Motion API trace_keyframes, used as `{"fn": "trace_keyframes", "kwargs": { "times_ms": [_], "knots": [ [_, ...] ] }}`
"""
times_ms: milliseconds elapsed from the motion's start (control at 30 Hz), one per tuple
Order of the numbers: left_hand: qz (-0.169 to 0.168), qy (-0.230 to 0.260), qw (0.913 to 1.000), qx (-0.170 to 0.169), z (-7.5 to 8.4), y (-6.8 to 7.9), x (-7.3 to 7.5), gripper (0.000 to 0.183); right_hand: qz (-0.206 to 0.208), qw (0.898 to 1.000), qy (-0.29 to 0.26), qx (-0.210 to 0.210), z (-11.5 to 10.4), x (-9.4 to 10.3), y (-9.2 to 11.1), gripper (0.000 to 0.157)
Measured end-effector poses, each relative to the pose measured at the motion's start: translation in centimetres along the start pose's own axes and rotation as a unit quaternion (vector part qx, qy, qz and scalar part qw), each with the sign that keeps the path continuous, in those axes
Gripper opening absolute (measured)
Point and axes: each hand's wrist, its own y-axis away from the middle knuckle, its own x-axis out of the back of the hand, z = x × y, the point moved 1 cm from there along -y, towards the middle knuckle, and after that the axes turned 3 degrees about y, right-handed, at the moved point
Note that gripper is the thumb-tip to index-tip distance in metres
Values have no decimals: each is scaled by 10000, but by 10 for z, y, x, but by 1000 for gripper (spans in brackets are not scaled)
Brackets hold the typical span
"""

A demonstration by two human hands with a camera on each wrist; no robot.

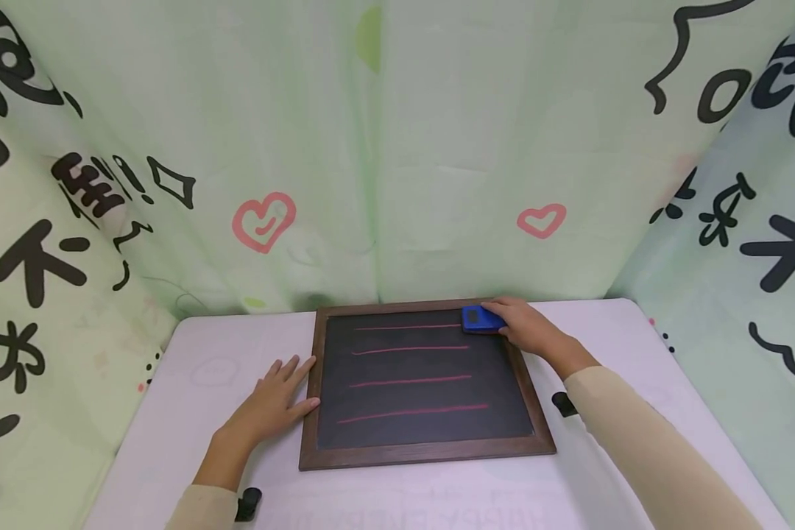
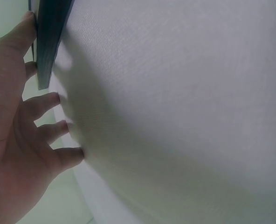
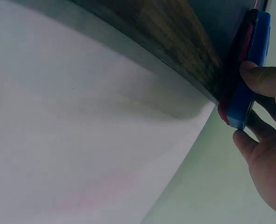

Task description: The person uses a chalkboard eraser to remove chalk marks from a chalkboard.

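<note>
A small blackboard [image 1: 411,434] in a brown wooden frame [image 1: 430,452] lies on the table, with several red horizontal lines [image 1: 413,413] drawn across it. At its upper right corner my right hand [image 1: 526,327] grips a blue board eraser [image 1: 480,319] between thumb and fingers. The eraser sits on the board at the right end of the top line. In the right wrist view the eraser [image 3: 255,65] shows a dark red underside. My left hand [image 1: 271,405] has its fingers spread, with thumb and index fingertip touching the frame's left side. The other left fingertips rest on the tabletop.
The board lies on a white table [image 1: 218,361] with rounded far corners. Pale green curtains [image 1: 437,147] with hearts and black lettering hang behind it and at both sides. Dark wrist straps [image 1: 248,504] show on both arms.
</note>
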Motion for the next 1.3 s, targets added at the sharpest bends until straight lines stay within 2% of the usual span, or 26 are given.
{"fn": "trace_keyframes", "kwargs": {
  "times_ms": [933, 1300],
  "knots": [
    [-37, -41, 10000, -12, 1, -2, 1, 77, -340, 9992, -138, -180, -15, -6, -22, 57],
    [-20, -21, 10000, -21, 2, -1, 0, 77, -278, 9995, -166, 21, -22, -9, -27, 57]
  ]
}}
